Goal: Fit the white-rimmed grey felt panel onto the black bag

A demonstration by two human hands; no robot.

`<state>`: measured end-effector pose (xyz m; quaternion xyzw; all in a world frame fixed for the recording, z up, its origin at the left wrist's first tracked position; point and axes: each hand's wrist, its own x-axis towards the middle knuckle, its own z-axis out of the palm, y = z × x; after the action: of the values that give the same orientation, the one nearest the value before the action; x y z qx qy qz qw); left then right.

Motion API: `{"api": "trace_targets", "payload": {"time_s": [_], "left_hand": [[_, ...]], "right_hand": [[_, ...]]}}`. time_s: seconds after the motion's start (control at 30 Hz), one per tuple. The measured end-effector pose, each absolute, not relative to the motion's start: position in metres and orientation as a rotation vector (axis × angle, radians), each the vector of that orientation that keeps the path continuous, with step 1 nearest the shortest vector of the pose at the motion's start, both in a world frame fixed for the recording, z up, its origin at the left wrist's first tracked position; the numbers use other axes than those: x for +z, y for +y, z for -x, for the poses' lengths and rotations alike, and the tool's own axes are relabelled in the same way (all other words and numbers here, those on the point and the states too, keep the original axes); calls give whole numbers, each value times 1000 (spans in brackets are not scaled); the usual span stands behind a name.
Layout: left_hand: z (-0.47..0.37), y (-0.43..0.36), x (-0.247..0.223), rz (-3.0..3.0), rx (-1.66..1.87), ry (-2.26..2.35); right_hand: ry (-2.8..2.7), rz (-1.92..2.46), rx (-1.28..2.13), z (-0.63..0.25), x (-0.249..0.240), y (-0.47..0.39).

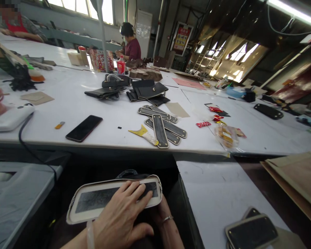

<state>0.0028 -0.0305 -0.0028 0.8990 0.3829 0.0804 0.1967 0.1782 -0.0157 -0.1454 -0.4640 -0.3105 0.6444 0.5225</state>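
Note:
An unfinished bag (93,185) sits at my lap, its long rounded cream base turned up toward me. A dark rectangular panel (98,200) lies along the middle of that base. My left hand (125,207) presses flat on the panel toward its right end, fingers stretched out and thumb apart. From the lower right my right forearm (168,221), with a bracelet on the wrist, reaches under the bag's right end. My right hand's fingers are hidden behind the bag. A dark curved loop (128,173) shows just past the bag's far edge.
Ahead, the white table (114,129) holds a phone (84,128), several dark oblong panels (160,131), a yellow-and-white scraper-like piece (144,134), black leather pieces (149,90) and packaged snacks (225,135). More panels (251,231) lie at lower right. Two people work farther back.

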Motion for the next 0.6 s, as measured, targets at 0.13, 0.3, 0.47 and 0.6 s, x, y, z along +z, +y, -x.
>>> {"api": "trace_targets", "payload": {"time_s": [0.13, 0.3, 0.47, 0.6], "left_hand": [[4, -37, -9, -2464, 280, 1119], [5, -36, -2, -2431, 357, 1141], [4, -33, 2, -2397, 387, 1132], [4, -32, 0, -2382, 365, 1139]], "right_hand": [[-930, 1321, 1243, -220, -107, -9], [-2056, 1214, 771, -220, -18, 17], [-3056, 908, 89, -188, 11, 37], [-3153, 802, 66, -183, 2, 46]]}}
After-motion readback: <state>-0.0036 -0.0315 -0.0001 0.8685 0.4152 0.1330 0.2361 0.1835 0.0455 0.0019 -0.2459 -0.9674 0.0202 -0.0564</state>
